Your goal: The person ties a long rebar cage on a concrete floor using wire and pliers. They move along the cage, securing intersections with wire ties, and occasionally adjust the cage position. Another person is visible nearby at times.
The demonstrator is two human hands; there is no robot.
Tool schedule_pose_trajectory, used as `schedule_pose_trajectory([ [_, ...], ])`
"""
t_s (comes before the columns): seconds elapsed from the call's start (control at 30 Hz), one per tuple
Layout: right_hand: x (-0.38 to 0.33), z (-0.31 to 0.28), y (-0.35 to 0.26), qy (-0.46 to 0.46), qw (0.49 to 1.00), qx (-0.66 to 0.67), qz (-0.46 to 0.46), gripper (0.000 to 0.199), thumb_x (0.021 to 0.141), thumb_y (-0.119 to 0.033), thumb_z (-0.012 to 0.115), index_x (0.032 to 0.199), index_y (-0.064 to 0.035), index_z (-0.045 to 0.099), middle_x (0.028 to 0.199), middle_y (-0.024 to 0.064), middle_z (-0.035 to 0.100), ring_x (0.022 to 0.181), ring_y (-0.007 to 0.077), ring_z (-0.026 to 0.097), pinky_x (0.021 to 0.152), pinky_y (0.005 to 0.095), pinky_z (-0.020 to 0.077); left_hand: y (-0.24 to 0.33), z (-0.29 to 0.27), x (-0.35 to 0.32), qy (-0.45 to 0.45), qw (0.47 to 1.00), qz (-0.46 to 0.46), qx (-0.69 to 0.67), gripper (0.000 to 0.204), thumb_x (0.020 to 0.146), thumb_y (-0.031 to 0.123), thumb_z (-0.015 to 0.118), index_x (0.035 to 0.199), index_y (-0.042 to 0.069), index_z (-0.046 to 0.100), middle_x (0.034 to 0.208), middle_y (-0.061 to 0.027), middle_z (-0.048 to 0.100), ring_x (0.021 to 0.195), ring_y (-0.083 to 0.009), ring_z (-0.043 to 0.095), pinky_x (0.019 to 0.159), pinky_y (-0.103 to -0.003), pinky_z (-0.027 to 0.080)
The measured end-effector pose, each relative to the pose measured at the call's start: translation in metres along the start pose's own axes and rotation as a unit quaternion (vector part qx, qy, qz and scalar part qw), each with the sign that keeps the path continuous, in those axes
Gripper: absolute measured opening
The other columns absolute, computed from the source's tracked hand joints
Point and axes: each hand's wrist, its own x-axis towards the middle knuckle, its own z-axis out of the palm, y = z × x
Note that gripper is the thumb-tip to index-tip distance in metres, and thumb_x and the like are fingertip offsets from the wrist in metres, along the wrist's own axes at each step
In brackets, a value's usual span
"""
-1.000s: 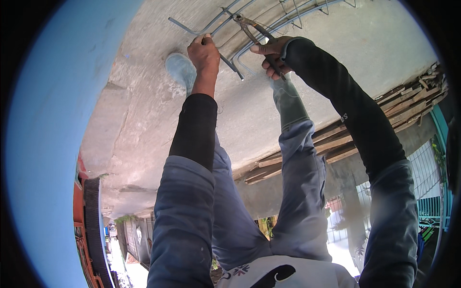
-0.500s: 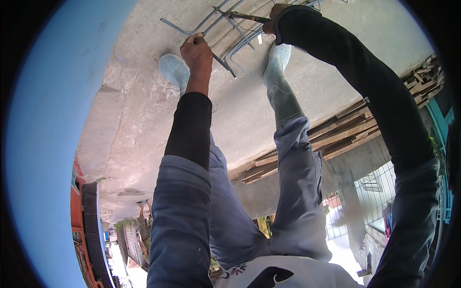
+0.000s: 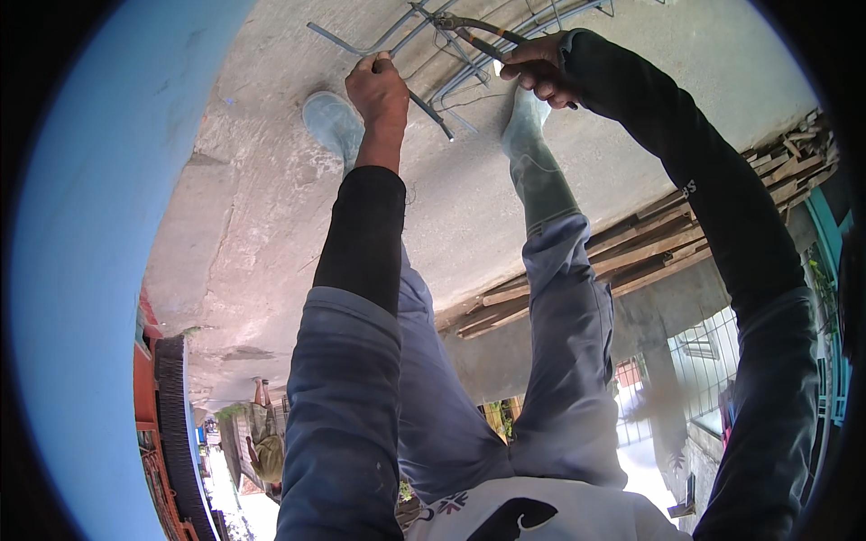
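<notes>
With the left hand wrapped tight round the steel bar lying on the far concrete ground, the right hand should squeeze its pliers slowly and keep the bar still.

Daylight, bright and even; no hard shadows on the concrete ground. Strong fisheye distortion: straight edges bow toward the rim, with a black border round the circular picture. A broad pale-blue blur fills the left side (out of focus). Overexposed white patches glare at the lower edge. Centre sharp; the left hand and right hand are crisp.
</notes>
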Motion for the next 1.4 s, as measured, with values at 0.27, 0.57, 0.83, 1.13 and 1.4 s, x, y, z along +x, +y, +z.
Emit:
schedule_pose_trajectory([
  [0.27, -0.039, 0.049, -0.033, 0.199, 0.935, -0.289, 0.044, 0.065, 0.092, -0.065, 0.039, 0.104, -0.0043, 0.058, 0.068, 0.0088, 0.061, 0.058, 0.023, 0.06, 0.062, 0.0432, 0.0547, 0.0, 0.0, 0.0, 0.005, 1.0, -0.01, 0.011, 0.026, 0.09, 0.017, 0.059, 0.089, -0.007, 0.067, 0.063, -0.004, 0.057, 0.051, -0.0118, 0.049, 0.048, -0.029, 0.038],
  [0.57, -0.012, 0.031, -0.011, 0.046, 0.996, -0.081, 0.001, 0.042, 0.082, -0.045, 0.073, 0.083, -0.0066, 0.058, 0.063, 0.0058, 0.058, 0.056, 0.0211, 0.06, 0.052, 0.0403, 0.0524, 0.007, -0.003, -0.001, -0.01, 0.997, -0.035, 0.071, 0.028, 0.088, 0.019, 0.059, 0.094, -0.006, 0.069, 0.084, -0.0209, 0.069, 0.076, -0.0273, 0.066, 0.072, -0.035, 0.049],
  [0.83, -0.05, 0.05, -0.017, 0.472, 0.494, -0.653, -0.326, 0.019, 0.081, -0.021, 0.061, 0.087, -0.0026, 0.064, 0.081, 0.0132, 0.064, 0.078, 0.0271, 0.066, 0.061, 0.0418, 0.0517, 0.015, 0.0, -0.008, 0.005, 0.999, -0.034, 0.013, 0.028, 0.088, 0.018, 0.059, 0.092, -0.007, 0.069, 0.083, -0.0191, 0.069, 0.076, -0.0257, 0.065, 0.071, -0.034, 0.049],
  [1.13, -0.085, 0.052, -0.048, 0.184, 0.566, -0.788, -0.157, 0.052, 0.069, -0.031, 0.077, 0.115, -0.0119, 0.064, 0.102, 0.0149, 0.066, 0.096, 0.0373, 0.064, 0.073, 0.0507, 0.0529, 0.009, 0.001, -0.003, -0.017, 0.999, -0.047, -0.002, 0.031, 0.089, 0.02, 0.057, 0.091, -0.009, 0.068, 0.083, -0.0195, 0.069, 0.074, -0.0254, 0.064, 0.07, -0.036, 0.048],
  [1.4, -0.008, 0.022, 0.0, 0.088, 0.996, -0.005, 0.033, 0.056, 0.095, -0.057, 0.044, 0.1, -0.0037, 0.06, 0.068, 0.0025, 0.057, 0.055, 0.0146, 0.054, 0.044, 0.0301, 0.0402, 0.012, 0.01, 0.0, -0.037, 0.998, -0.033, -0.042, 0.022, 0.091, 0.015, 0.057, 0.086, -0.006, 0.065, 0.064, -0.0033, 0.055, 0.051, -0.0104, 0.048, 0.046, -0.027, 0.039],
])
